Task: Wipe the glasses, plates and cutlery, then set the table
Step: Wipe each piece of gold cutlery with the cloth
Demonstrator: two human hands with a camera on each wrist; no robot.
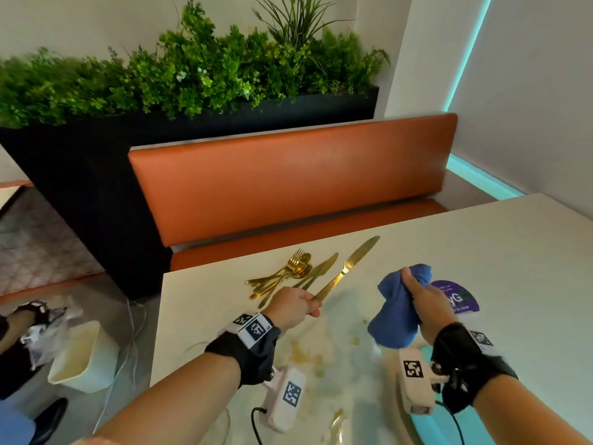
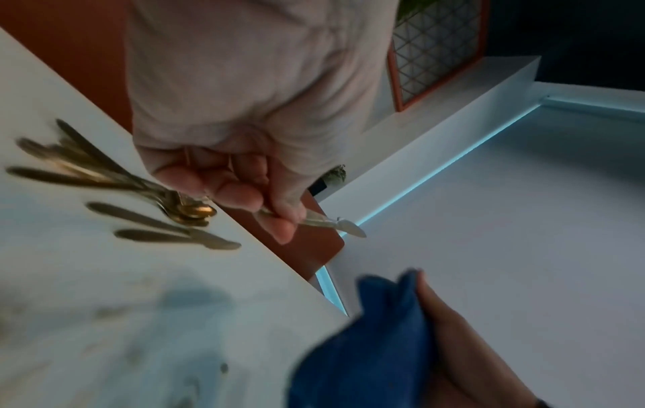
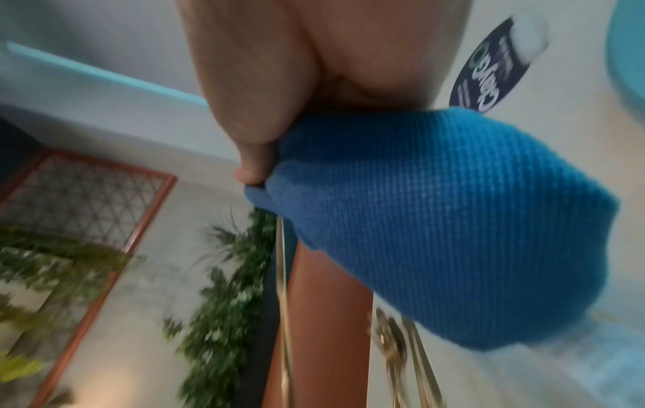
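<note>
Above the near half of the pale desk [image 1: 481, 252], the left hand [image 1: 293, 305] has its fingers curled round the handle of a gold knife [image 1: 348, 268], whose blade slants up and away toward the orange bench [image 1: 288, 181]. Just left of that blade, on the desk, lies the pile of gold cutlery [image 1: 288, 274], forks, spoons and another knife fanned together, near the left hand but not touched by it. The right hand [image 1: 426, 306] grips a bunched blue cloth [image 1: 396, 309], held apart from the knife, with a gap between the two hands.

From the head camera, yellowish stains show on the desk between the wrists, and a purple round sticker [image 1: 459, 297] sits just behind the right hand. Only the left wrist camera shows the fingers [image 2: 223, 190] wrapped under the handle. Blurred, the right wrist camera shows the thumb [image 3: 251, 154] pressing into the cloth's ribbed weave.
</note>
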